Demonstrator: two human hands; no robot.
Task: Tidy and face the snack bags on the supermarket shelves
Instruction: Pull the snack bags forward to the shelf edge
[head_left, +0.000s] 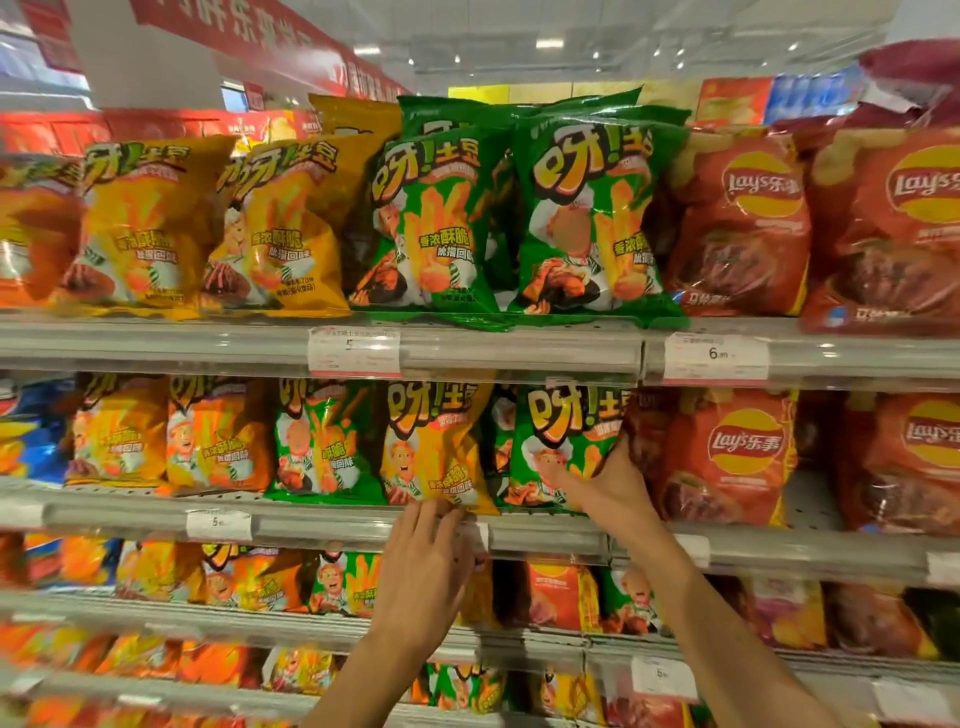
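Facing work on the second shelf (322, 525) down, at the seam where a yellow snack bag (434, 447) stands among green ones. Best done by squaring that yellow bag first: bottom edge drawn level with the shelf lip, front panel turned flat toward the aisle, top kept upright rather than leaning onto its neighbour. Worth judging too whether a yellow bag belongs in this green run at all, since the yellow facings sit further left on the same shelf. Gentle pressure only, probably, as air-filled bags like these slip and bulge when squeezed. Left hand (423, 566) raised from below, back of the hand toward the camera, fingers (441, 519) close together and lightly bent, tips touching the lower edge of the yellow bag right at the shelf lip; no closed grasp visible, more of a nudge or a steadying touch. Right hand (605, 483) reaching higher and further in, forearm slanting up from the lower right, thumb spread across the front of the green snack bag (563, 441) just right of the yellow one and the remaining fingers curled round its right edge, so clamped on that bag. Both bags standing on the shelf, touching or nearly touching each other, with red Lay's bags (727, 457) immediately to the right. Top shelf rows above already looking fairly even.
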